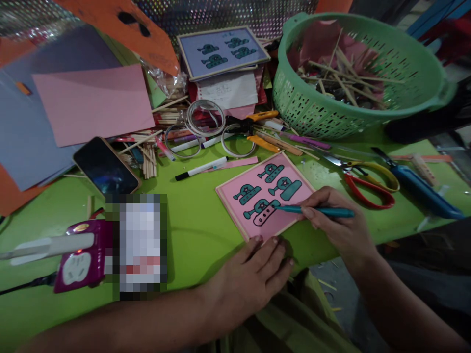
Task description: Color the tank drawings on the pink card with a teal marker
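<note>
A pink card (235, 196) with a stick-edged border lies on the green table. It bears several tank drawings coloured teal with black outlines; the lowest tank (265, 213) has part of its track uncoloured. My right hand (333, 220) grips a teal felt-tip pen (333, 212), its tip at the upper end of that track. Flat at the card's near edge rests my left hand (257, 272), its fingers extended and their tips touching the border.
Behind the card are tape rolls (206, 117), a black-and-white marker (201, 168) and a blue framed card (224, 51). Red-and-yellow scissors (368, 189) and a teal cutter (427, 186) lie right, below a green basket (353, 115) of sticks. Left are a phone (106, 166) and purple power strip (83, 255).
</note>
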`<state>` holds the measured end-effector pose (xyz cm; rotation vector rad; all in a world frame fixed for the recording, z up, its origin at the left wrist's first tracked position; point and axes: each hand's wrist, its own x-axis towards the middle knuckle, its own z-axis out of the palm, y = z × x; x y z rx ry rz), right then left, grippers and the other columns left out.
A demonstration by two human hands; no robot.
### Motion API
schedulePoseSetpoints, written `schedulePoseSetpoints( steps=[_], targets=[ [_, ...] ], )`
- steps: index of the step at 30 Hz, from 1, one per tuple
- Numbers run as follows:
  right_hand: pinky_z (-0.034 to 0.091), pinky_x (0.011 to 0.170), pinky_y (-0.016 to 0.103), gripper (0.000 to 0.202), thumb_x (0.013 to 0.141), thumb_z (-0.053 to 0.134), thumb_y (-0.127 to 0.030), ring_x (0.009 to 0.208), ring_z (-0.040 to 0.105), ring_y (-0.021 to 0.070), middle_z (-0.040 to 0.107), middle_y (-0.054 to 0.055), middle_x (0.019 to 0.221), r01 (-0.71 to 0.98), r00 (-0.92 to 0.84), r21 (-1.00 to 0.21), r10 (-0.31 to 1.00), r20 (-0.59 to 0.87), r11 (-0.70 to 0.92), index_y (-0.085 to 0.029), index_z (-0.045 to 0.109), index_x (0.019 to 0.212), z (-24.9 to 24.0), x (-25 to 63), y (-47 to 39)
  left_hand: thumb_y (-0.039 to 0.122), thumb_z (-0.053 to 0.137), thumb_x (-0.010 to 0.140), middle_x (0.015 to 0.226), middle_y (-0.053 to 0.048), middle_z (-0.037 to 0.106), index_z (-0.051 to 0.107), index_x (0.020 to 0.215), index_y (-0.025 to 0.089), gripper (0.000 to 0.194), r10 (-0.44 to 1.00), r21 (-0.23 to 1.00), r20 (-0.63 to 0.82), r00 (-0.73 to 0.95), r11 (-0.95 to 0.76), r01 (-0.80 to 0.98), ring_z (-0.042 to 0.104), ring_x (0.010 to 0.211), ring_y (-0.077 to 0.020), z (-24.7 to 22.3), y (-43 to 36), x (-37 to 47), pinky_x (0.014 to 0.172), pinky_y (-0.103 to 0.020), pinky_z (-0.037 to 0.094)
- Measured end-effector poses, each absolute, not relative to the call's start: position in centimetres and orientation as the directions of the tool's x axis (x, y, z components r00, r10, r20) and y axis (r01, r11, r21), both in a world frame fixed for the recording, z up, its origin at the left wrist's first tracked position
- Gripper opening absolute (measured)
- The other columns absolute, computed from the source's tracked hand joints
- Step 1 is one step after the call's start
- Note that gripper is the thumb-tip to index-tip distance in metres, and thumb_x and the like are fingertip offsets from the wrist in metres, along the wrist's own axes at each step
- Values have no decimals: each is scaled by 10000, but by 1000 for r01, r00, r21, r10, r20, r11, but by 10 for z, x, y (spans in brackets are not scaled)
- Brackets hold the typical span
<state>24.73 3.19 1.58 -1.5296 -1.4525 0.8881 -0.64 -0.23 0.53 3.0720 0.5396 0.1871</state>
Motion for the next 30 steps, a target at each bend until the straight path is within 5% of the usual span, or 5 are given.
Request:
schedulePoseSetpoints(
  steps=[12, 19, 30],
  targets=[
    [384, 475, 268, 146, 917, 759, -300, 526, 506, 124, 674, -4, 682, 400, 51, -916, 997, 49, 25, -232, 657, 838, 17, 248, 31, 268, 475, 1076, 1589, -83, 554, 507, 1554, 194, 485, 339, 50, 124, 933, -941, 335, 509, 1455, -251, 1, -3, -6, 1147, -413, 379],
    [445, 492, 266, 202, 896, 789, -388, 562, 587, 144, 696, 9, 687, 415, 45, -909, 997, 62, 38, -230, 680, 831, 19, 246, 33, 270, 464, 1081, 1637, -113, 490, 441, 1593, 177, 521, 317, 45, 59, 947, -948, 315, 478, 1484, -261, 3, -3, -7, 1165, -428, 371],
    [495, 528, 288, 292, 860, 807, -508, 608, 658, 183, 710, 29, 716, 423, 76, -906, 997, 25, -9, -236, 706, 833, 16, 247, 34, 252, 433, 1091, 1566, -61, 581, 528, 1541, 218, 461, 344, 52, 117, 932, -939, 340, 536, 1431, -231, 3, -3, -5, 1143, -404, 389]
  ],
)
